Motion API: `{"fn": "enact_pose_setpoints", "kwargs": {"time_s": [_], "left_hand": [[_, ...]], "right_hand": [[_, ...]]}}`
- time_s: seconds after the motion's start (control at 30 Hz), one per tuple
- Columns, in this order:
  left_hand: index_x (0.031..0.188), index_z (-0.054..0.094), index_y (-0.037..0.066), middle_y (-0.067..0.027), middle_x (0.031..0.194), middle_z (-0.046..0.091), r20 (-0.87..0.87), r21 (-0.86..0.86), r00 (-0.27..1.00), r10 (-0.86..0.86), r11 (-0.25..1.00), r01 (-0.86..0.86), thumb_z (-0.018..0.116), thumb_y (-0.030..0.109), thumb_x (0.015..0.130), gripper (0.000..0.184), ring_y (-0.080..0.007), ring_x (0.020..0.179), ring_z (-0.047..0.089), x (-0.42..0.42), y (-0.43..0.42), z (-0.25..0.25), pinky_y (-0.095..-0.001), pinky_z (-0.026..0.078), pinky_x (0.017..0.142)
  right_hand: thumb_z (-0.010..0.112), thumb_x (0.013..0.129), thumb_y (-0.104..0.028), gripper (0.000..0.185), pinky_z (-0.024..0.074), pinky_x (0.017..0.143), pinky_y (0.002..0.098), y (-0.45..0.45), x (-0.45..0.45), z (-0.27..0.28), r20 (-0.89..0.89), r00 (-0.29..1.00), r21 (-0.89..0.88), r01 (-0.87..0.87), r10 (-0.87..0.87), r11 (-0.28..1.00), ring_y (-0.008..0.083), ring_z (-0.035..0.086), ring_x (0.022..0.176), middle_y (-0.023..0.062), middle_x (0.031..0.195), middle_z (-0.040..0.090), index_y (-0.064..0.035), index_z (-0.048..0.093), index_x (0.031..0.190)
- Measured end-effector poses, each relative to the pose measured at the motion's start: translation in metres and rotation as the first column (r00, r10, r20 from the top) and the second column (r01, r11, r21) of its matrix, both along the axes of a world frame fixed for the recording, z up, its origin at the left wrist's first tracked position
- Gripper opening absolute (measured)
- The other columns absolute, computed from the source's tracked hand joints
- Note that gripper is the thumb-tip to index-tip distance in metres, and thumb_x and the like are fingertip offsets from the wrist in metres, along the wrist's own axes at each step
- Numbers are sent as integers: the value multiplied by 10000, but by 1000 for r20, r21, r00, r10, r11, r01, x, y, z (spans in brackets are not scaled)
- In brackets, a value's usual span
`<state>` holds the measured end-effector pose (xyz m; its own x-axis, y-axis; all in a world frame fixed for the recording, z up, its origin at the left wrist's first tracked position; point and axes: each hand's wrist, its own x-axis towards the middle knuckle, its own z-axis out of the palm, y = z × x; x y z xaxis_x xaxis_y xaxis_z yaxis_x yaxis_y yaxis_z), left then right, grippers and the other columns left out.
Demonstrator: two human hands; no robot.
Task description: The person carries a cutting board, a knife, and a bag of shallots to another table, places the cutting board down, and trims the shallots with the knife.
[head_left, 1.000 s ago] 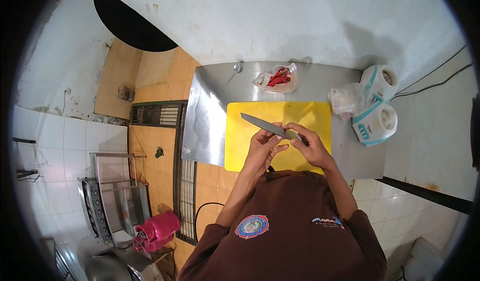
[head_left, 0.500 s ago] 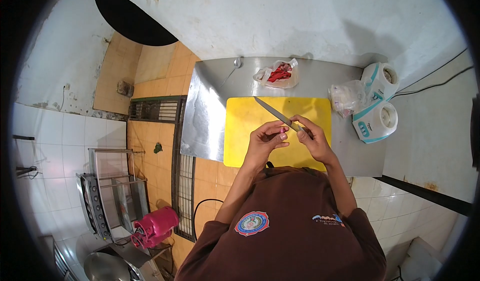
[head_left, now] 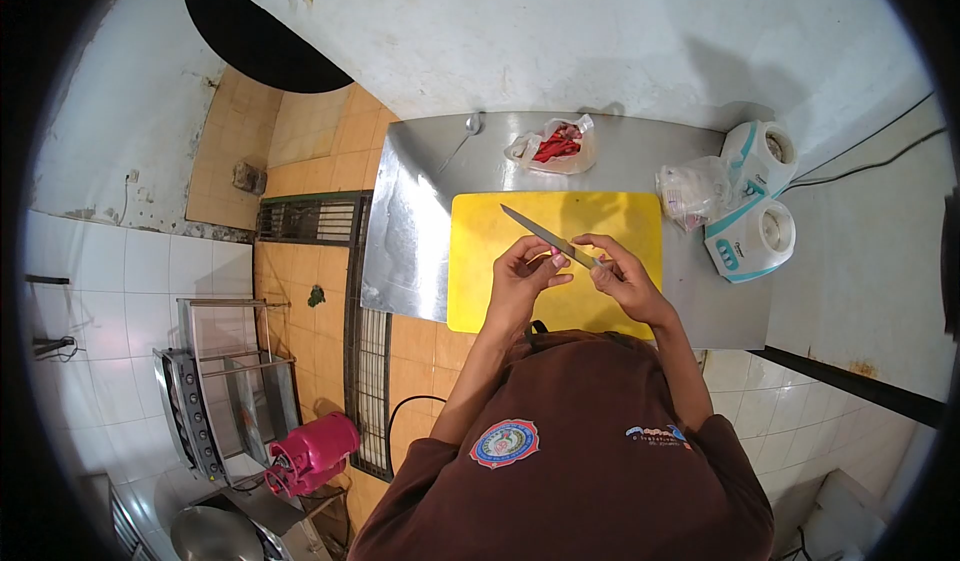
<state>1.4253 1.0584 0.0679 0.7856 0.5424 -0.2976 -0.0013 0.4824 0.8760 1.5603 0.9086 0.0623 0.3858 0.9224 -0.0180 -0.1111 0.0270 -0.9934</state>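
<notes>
A: What differed from 0.5 s earlier?
B: Right hand (head_left: 628, 283): the knife (head_left: 540, 229) had swung to a slightly flatter slant, tip shifted a little leftward. Left hand (head_left: 518, 279): its small pink piece (head_left: 556, 251) now showed right at the blade; before, it showed clear of it.
A: Fingers?
B: Right thumb and fingers clamped on the knife's near end. Left fingers bent, pinched on the pink piece. Blade contact there: could not tell.
A: Knife position, axis?
B: Held above the yellow cutting board (head_left: 475, 301). Tip pointed away from the body and to the left; long axis diagonal, from the right hand past the left fingertips.
A: Farther out?
B: Steel table (head_left: 410, 261) under the board; 2 appliance bases (head_left: 768, 231) at right. Beyond the board's far edge, a plastic bag (head_left: 577, 164) with red contents (head_left: 560, 144).
</notes>
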Motion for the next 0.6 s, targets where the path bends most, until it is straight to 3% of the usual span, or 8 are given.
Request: {"fn": "enact_pose_setpoints", "kwargs": {"time_s": [0.17,0.27,0.37,0.47,0.6], "left_hand": [[1111,629,11,-60,1069,648,21,-12,1000,0,1000,0,663,-13,931,184,-174,954,674,-2,3,-8,-341,629,820],[1112,632,10,-65,1066,630,2,-14,1000,19,1000,-19,661,-2,933,182,-179,951,669,-2,2,-3,-315,627,794],[1119,632,11,-63,1070,620,2,-15,999,34,999,-34,670,9,931,192,-181,945,668,-3,3,-3,-314,625,794],[1117,632,12,-62,1078,611,-24,-6,998,53,999,-53,682,23,927,196,-182,945,666,-4,4,-4,-315,624,797],[1114,636,17,-57,1072,595,-25,-14,998,62,998,-62,692,31,923,200,-182,944,664,-5,4,-5,-317,621,805]], "right_hand": [[559,1019,-248,425,431,706,234,-5,6,-3,-89,993,-79,-79,72,994,56,460,734,36,1191,588,-35,511,1383],[559,1019,-252,408,396,652,223,-4,5,-4,-122,992,-45,-50,45,998,54,435,683,21,963,583,-46,518,1369],[555,1022,-266,388,353,596,229,-6,7,-5,-137,988,-61,-76,67,995,57,407,626,-20,749,485,-55,516,1346],[552,1025,-276,371,322,565,233,-5,7,-11,-118,991,-19,-58,55,998,62,384,587,-44,656,400,-65,504,1326],[553,1029,-290,372,333,567,235,-5,6,-13,-135,990,-23,-34,30,999,66,403,589,-24,665,425,-71,478,1320]]}}
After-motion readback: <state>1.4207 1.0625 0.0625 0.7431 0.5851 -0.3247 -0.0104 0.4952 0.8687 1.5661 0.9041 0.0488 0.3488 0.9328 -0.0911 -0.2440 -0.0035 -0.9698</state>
